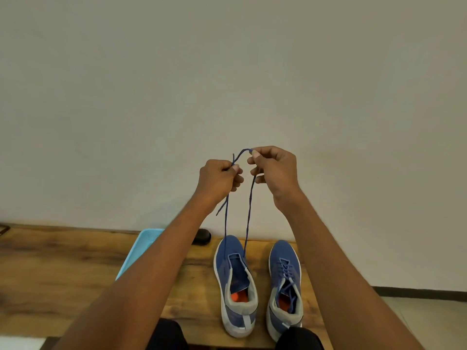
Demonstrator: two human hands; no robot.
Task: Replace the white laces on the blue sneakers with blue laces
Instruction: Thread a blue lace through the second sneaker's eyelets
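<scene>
Left hand [220, 178], right hand [274, 170] pinch blue lace [249, 210] above left sneaker [236, 286].

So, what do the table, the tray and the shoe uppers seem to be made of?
Table: probably wood or wood-look laminate, matte, with visible brown grain. Tray: likely plastic, smooth light blue, with a perforated bottom. Shoe uppers: seemingly knitted fabric, matte blue with a fine texture.

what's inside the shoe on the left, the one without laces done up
Inside the left shoe, an orange patch shows at the heel end. The dark blue tongue covers the toe end, so that part is hidden.
</scene>
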